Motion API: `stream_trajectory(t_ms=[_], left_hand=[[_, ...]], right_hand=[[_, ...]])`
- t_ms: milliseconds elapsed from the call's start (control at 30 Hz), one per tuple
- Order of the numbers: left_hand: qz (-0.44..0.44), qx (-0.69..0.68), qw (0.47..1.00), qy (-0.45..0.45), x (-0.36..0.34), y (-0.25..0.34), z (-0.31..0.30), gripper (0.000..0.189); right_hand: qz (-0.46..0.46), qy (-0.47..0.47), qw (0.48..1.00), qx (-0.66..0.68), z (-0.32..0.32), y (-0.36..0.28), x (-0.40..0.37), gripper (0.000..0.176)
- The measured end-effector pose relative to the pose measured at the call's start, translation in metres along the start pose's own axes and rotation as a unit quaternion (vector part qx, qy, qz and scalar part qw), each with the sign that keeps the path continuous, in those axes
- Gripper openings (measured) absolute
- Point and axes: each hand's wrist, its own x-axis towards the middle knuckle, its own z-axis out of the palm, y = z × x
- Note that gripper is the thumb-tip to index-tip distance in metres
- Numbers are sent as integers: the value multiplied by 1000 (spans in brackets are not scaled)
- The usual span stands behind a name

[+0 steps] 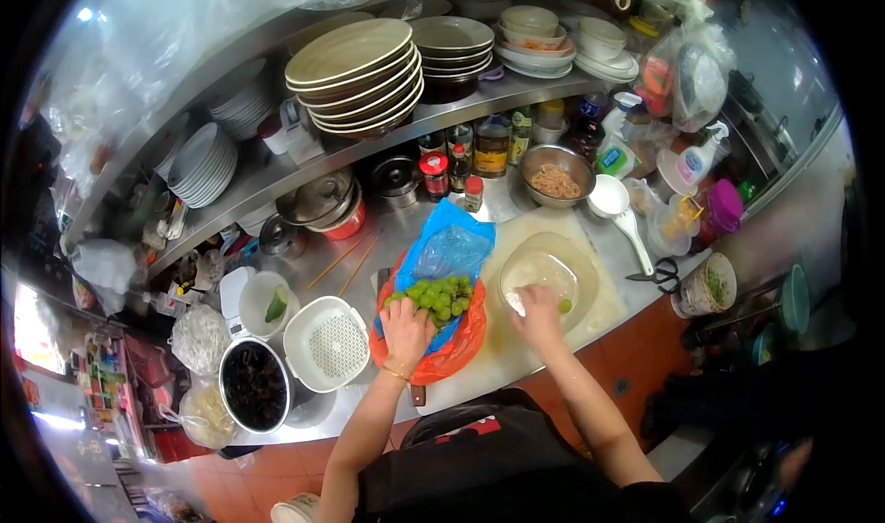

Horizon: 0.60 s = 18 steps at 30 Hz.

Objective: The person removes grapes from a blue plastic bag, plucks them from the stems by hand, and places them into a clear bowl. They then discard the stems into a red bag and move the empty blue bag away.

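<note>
My left hand rests at the near left side of a heap of green grapes, its fingers curled over the edge grapes. The grapes lie on a blue plastic bag inside a spread red plastic bag. My right hand reaches into a clear bowl, its fingers bent downward and close together. Something whitish shows at its fingertips; I cannot make out what it is. One green grape sits in the bowl beside this hand. The bowl stands on a pale cutting board.
Left of the bags are a white perforated basket and a pot of dark food. A knife handle pokes out near me. Behind stand a metal bowl of meat, bottles and a white ladle. Scissors lie at right.
</note>
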Motion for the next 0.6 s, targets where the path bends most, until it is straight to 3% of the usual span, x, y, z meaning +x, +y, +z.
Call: stream_trajectory(t_ms=[100,167,267,367,467,600], left_hand=[[-14,-5,1000,8,-1,1,2,13],[-12,-9,1000,17,-2,0,5,15],[-38,-43,997,55,-7,1,-5,15],[-102,-69,989,86,-21,-8,-15,16],[-154,-117,981,-17,-40,-24,-12,17],[-103,-76,991,-46,-41,-24,-17,16]], right_hand=[[-65,-116,977,167,33,-37,9,36],[-96,-50,974,198,58,-61,20,29],[-51,-112,981,151,68,-77,31,27],[-63,-134,982,118,65,-79,33,25],[5,-202,973,108,72,-74,31,33],[100,-282,937,180,71,-60,28,38]])
